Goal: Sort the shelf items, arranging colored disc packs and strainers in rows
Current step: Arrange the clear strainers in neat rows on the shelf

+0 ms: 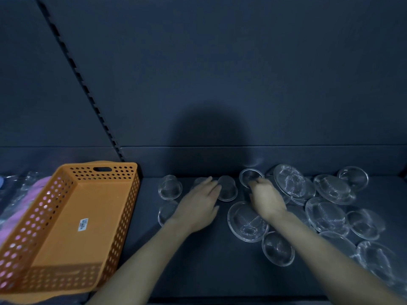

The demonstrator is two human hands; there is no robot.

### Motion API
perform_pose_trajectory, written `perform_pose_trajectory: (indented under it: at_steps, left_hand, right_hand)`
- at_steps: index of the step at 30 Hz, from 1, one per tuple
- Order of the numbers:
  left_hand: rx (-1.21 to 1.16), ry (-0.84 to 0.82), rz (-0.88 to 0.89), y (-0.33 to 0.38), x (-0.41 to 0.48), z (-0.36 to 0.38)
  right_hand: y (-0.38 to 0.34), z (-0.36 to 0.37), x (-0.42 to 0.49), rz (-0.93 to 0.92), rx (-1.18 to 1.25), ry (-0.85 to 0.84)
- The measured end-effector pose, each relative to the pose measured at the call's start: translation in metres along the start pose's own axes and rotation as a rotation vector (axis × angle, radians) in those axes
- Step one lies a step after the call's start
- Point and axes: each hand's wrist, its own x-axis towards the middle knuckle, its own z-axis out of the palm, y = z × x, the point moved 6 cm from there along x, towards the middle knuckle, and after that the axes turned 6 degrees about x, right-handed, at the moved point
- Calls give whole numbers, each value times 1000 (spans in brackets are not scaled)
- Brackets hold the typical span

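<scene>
Small wire-mesh strainers stand in a row near the back of the dark shelf point(198, 260): one at the left point(170, 187), one mostly hidden under my left hand point(199, 202), and one point(228, 188) that its fingertips touch. My right hand point(265, 198) pinches the rim of another small strainer point(248, 177), tilted on its side. A large flat strainer point(246, 221) lies just below my right wrist. A loose heap of wrapped strainers point(330, 194) spreads to the right. Pink disc packs point(37, 188) show behind the basket at far left.
An orange perforated basket point(44, 227) sits tilted at the left, holding nothing but a label. A slotted upright point(88, 93) divides the back panel. Another small strainer point(167, 211) lies in front of the row, and one point(278, 248) sits near the front centre.
</scene>
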Motion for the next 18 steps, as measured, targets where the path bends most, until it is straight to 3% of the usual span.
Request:
perform_pose_trajectory:
  at_steps: [4, 8, 13, 18]
  left_hand:
    - [98, -126, -16, -1, 18, 20]
    - [128, -210, -40, 2, 25, 37]
    - [105, -196, -43, 7, 29, 38]
    - [123, -33, -133, -13, 8, 14]
  right_hand:
    - [14, -4, 2, -4, 110, 108]
    - [23, -17, 1, 23, 428, 256]
    - [26, -30, -2, 116, 797, 359]
    - [15, -15, -13, 289, 1232, 199]
